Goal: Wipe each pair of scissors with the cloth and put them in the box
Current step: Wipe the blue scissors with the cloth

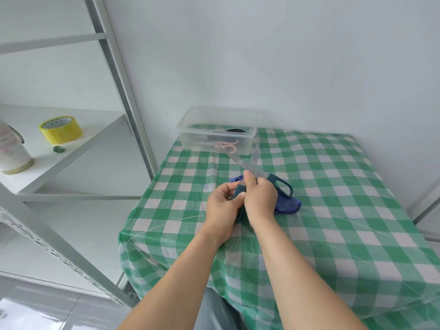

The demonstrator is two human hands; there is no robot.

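Left hand (222, 204), right hand (260, 198) grip scissors (272, 179), seemingly over cloth (289, 207).

The left hand (221, 206), right hand (259, 198) and both forearms (297, 270) are bare; the trousers (212, 310) are grey.

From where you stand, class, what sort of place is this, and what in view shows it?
Probably a home utility or storage room: white metal shelving holding a roll of yellow tape and a flask, beside a small table under a green checked tablecloth.
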